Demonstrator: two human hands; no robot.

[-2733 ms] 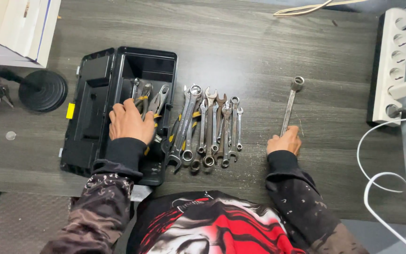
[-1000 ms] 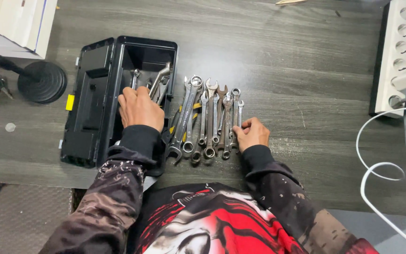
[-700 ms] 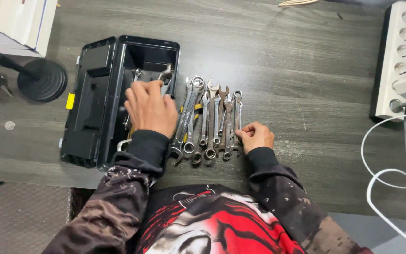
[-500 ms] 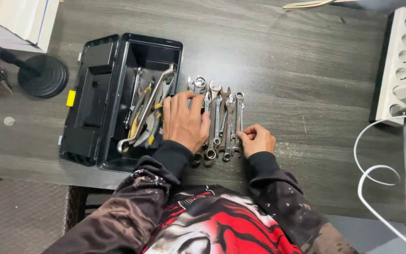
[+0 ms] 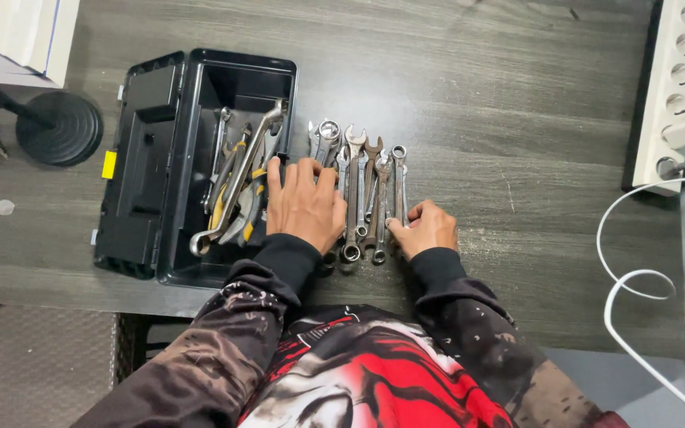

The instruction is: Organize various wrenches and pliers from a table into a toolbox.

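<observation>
Dark wood-grain table (image 5: 477,95) bears wrenches (image 5: 362,190); left hand (image 5: 304,208) flat, right hand (image 5: 426,228) curled, both touching them.

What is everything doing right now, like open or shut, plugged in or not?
Toolbox: open, lid laid flat, tools inside.
Long wrench: leaning slantwise in the toolbox.
Row of wrenches: lying side by side on the table.
Left hand: flat on the row's left wrenches.
Right hand: touching the row's right edge.
Power strip: one white plug in, other sockets free.
</observation>
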